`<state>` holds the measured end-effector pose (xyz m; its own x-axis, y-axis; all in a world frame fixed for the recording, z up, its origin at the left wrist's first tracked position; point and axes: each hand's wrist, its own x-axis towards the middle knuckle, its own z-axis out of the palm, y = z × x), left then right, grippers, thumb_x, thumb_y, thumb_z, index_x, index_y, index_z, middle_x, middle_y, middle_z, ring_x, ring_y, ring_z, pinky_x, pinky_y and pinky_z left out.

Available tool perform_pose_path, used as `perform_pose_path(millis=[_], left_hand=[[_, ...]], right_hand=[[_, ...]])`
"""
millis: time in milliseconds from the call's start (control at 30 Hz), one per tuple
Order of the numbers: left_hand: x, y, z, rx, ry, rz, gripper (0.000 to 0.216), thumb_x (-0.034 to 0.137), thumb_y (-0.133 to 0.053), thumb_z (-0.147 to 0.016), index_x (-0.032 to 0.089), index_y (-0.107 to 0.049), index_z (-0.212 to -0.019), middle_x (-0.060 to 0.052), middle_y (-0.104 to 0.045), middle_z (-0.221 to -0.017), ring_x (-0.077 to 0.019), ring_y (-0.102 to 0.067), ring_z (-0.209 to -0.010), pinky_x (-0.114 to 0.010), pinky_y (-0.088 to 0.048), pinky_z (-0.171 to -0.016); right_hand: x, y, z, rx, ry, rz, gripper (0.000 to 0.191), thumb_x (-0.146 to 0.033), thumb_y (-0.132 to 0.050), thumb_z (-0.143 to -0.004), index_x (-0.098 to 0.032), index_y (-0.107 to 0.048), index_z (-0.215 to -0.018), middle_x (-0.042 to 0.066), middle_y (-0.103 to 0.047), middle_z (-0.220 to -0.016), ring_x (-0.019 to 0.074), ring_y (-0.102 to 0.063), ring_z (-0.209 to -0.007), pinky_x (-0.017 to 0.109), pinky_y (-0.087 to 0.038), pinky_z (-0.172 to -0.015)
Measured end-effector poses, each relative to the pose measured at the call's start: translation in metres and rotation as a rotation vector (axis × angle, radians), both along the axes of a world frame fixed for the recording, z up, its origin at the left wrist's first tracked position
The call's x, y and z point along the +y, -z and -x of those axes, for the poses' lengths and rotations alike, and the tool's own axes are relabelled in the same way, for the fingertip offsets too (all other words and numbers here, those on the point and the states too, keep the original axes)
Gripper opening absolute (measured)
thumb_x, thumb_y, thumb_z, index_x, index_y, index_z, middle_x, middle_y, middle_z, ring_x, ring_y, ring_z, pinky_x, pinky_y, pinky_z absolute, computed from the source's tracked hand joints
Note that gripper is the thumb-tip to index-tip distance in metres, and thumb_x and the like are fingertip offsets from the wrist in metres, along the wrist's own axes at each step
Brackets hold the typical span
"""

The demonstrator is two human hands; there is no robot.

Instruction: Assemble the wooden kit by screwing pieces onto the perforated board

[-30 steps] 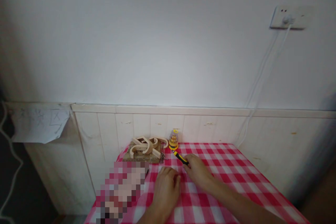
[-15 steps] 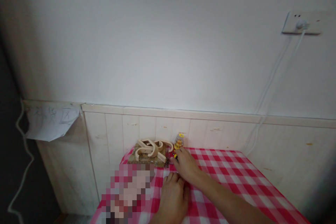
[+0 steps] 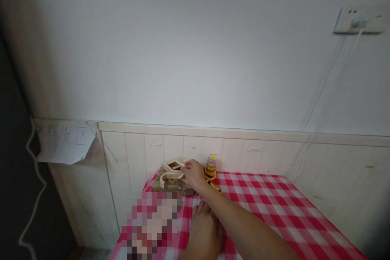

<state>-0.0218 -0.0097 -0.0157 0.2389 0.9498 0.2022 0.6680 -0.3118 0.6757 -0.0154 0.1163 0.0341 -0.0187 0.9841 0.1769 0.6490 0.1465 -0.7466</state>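
Note:
My right hand [image 3: 194, 174] reaches over the pile at the back of the table, its fingers closed on a pale curved wooden piece [image 3: 167, 176]. More light wooden pieces [image 3: 173, 164] lie beside it on a flat brown cardboard package [image 3: 175, 186]. My left hand [image 3: 205, 227] rests palm down on the checked cloth, below my right forearm. Its fingers lie on the cloth, partly hidden, with nothing seen in them. A yellow-and-black handled tool [image 3: 214, 186] lies just right of my right wrist. Behind it stands a clear, yellow-topped bit container [image 3: 210, 166].
The red-and-white checked tablecloth [image 3: 262, 199] covers the table, which meets the panelled wall [image 3: 240, 154]. A blurred-out patch [image 3: 155, 219] covers the left front. Paper with writing [image 3: 67, 144] hangs at left. A cord runs from the wall socket [image 3: 359, 20].
My right hand has moved left from the yellow-and-black tool to the wooden pieces and taken hold of one. The tool now lies on the cloth. My left hand stays on the table.

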Motion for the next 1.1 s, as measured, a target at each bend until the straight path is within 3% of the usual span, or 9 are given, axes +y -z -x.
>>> perform_pose_path(millis=[200, 400, 533, 633, 733, 833, 933, 1033, 1100], left_hand=[[-0.001, 0.003, 0.001, 0.14, 0.004, -0.039, 0.033, 0.016, -0.045, -0.088, 0.015, -0.076, -0.101, -0.014, -0.072, -0.11, -0.0312, -0.06, -0.109, -0.042, -0.041, -0.098], [-0.003, -0.001, 0.002, 0.116, 0.005, -0.046, 0.029, 0.017, -0.046, -0.088, 0.016, -0.074, -0.095, -0.013, -0.071, -0.104, -0.0307, -0.058, -0.106, -0.042, -0.039, -0.096], [-0.001, 0.005, 0.003, -0.23, -0.008, -0.034, 0.02, 0.022, -0.053, -0.086, 0.018, -0.072, -0.082, -0.013, -0.069, -0.095, -0.0322, -0.056, -0.103, -0.045, -0.037, -0.098], [0.005, 0.013, 0.0, -0.458, -0.009, 0.031, 0.025, 0.035, -0.051, -0.09, 0.018, -0.069, -0.087, -0.01, -0.068, -0.088, -0.0267, -0.06, -0.087, -0.039, -0.045, -0.084], [0.011, 0.017, -0.006, -0.612, -0.028, 0.134, 0.051, 0.056, -0.034, -0.096, 0.017, -0.065, -0.095, -0.003, -0.06, -0.066, -0.0194, -0.054, -0.058, -0.031, -0.044, -0.058], [0.01, 0.015, -0.012, -0.739, -0.028, 0.221, 0.069, 0.075, -0.025, -0.091, 0.018, -0.062, -0.086, 0.002, -0.051, -0.055, -0.016, -0.048, -0.046, -0.027, -0.039, -0.048], [0.004, 0.01, -0.013, -0.892, 0.025, 0.293, 0.071, 0.083, -0.039, -0.083, 0.017, -0.063, -0.077, -0.002, -0.059, -0.063, -0.0159, -0.054, -0.054, -0.026, -0.042, -0.051], [-0.001, 0.007, -0.013, -1.072, 0.088, 0.382, 0.066, 0.08, -0.063, -0.072, 0.015, -0.068, -0.081, -0.004, -0.064, -0.065, -0.0156, -0.057, -0.055, -0.025, -0.041, -0.052], [-0.001, 0.008, -0.014, -1.116, 0.083, 0.402, 0.065, 0.078, -0.068, -0.069, 0.014, -0.068, -0.082, -0.002, -0.064, -0.061, -0.0147, -0.055, -0.051, -0.024, -0.038, -0.05]], right_hand=[[-0.004, -0.021, -0.037, 0.24, 0.055, -0.102, 0.024, -0.016, -0.064, -0.092, -0.011, -0.068, -0.115, 0.012, -0.075, -0.107, 0.0199, -0.072, -0.098, 0.032, -0.056, -0.089], [-0.03, -0.04, -0.11, 0.428, -0.023, -0.088, 0.03, -0.025, -0.061, -0.086, -0.012, -0.071, -0.111, 0.012, -0.077, -0.097, 0.0219, -0.073, -0.084, 0.031, -0.058, -0.072], [-0.054, -0.05, -0.155, 0.49, -0.112, -0.008, 0.033, -0.034, -0.06, -0.08, -0.012, -0.075, -0.1, 0.007, -0.074, -0.076, 0.0158, -0.063, -0.057, 0.028, -0.05, -0.056], [-0.067, -0.055, -0.175, 0.476, -0.201, 0.086, 0.03, -0.037, -0.065, -0.072, -0.013, -0.078, -0.084, 0.001, -0.064, -0.055, 0.0105, -0.047, -0.043, 0.024, -0.038, -0.047], [-0.074, -0.058, -0.181, 0.42, -0.287, 0.183, 0.024, -0.035, -0.069, -0.065, -0.013, -0.078, -0.069, -0.001, -0.058, -0.048, 0.0087, -0.04, -0.042, 0.022, -0.028, -0.044], [-0.075, -0.054, -0.175, 0.359, -0.343, 0.251, 0.02, -0.031, -0.068, -0.063, -0.013, -0.077, -0.063, -0.001, -0.056, -0.046, 0.0083, -0.038, -0.042, 0.022, -0.024, -0.043], [-0.072, -0.048, -0.164, 0.308, -0.365, 0.274, 0.016, -0.027, -0.066, -0.063, -0.014, -0.075, -0.06, -0.003, -0.054, -0.045, 0.0087, -0.038, -0.043, 0.022, -0.024, -0.045], [-0.07, -0.044, -0.153, 0.281, -0.368, 0.262, 0.012, -0.024, -0.066, -0.064, -0.015, -0.071, -0.057, -0.003, -0.053, -0.047, 0.0091, -0.039, -0.046, 0.022, -0.025, -0.047], [-0.069, -0.042, -0.146, 0.272, -0.369, 0.25, 0.015, -0.026, -0.069, -0.067, -0.015, -0.069, -0.057, -0.003, -0.056, -0.05, 0.0093, -0.04, -0.048, 0.022, -0.027, -0.048]])
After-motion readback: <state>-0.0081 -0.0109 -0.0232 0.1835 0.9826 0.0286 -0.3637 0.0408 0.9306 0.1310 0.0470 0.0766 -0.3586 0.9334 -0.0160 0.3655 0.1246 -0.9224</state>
